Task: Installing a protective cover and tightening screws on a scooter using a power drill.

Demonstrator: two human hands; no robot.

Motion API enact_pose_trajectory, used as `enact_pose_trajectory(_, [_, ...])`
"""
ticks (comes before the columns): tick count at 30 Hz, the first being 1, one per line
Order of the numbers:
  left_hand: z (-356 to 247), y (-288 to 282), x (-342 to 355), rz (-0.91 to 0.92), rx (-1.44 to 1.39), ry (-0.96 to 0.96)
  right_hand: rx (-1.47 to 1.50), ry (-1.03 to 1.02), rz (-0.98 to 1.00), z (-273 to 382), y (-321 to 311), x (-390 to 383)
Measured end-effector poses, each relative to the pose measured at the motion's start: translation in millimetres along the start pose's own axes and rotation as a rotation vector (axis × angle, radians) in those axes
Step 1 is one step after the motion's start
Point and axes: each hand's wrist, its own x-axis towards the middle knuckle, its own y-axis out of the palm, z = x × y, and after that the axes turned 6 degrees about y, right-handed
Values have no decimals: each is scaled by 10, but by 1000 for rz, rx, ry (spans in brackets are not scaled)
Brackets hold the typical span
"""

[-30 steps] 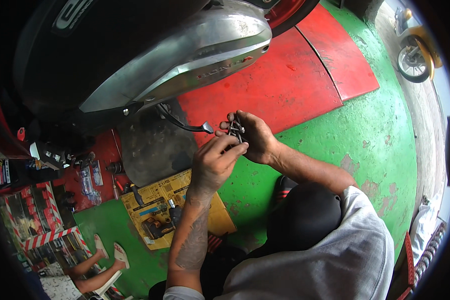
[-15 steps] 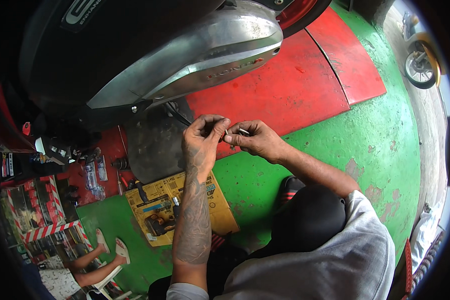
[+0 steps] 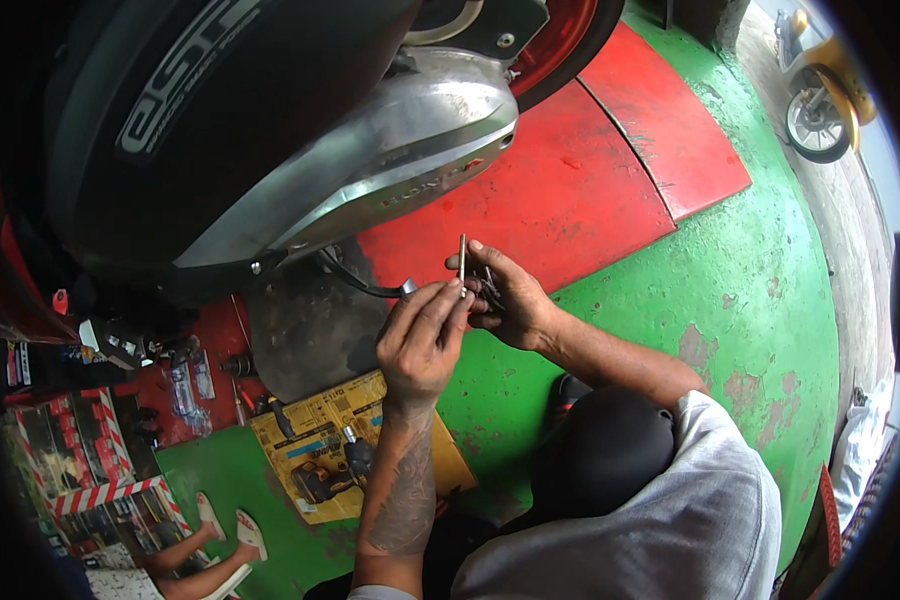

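My left hand (image 3: 420, 338) pinches a long thin bolt (image 3: 462, 258) near its lower end. The bolt points upright, close to the fingertips of my right hand (image 3: 518, 305). Several more small bolts (image 3: 492, 288) lie in the half-curled fingers of that right hand, partly hidden by them. Just left of my left fingers, a black hose (image 3: 362, 287) with a short metal end (image 3: 408, 288) hangs from beneath a scooter. The scooter's silver engine cover (image 3: 370, 185) is above both hands.
A cardboard sheet (image 3: 435, 455) on the green floor (image 3: 630, 450) carries power tools (image 3: 322, 482). A red platform (image 3: 530, 210) lies under the scooter. Display shelves (image 3: 65, 450) and another person's sandalled feet (image 3: 248, 535) are at lower left. A yellow scooter (image 3: 820, 115) stands far right.
My left hand has turned its back upward and now shows the bolt upright. My right hand has opened out somewhat, exposing the bolts in it. The view has shifted slightly.
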Motion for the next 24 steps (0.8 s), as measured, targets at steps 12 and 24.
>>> enact_pose_trajectory(12, [-38, 357, 869, -70, 6, 255, -50, 61, -227, -7, 4, 20])
enact_pose_trajectory(24, [-57, 487, 908, -77, 38, 268, -37, 66, -177, 24, -86, 32])
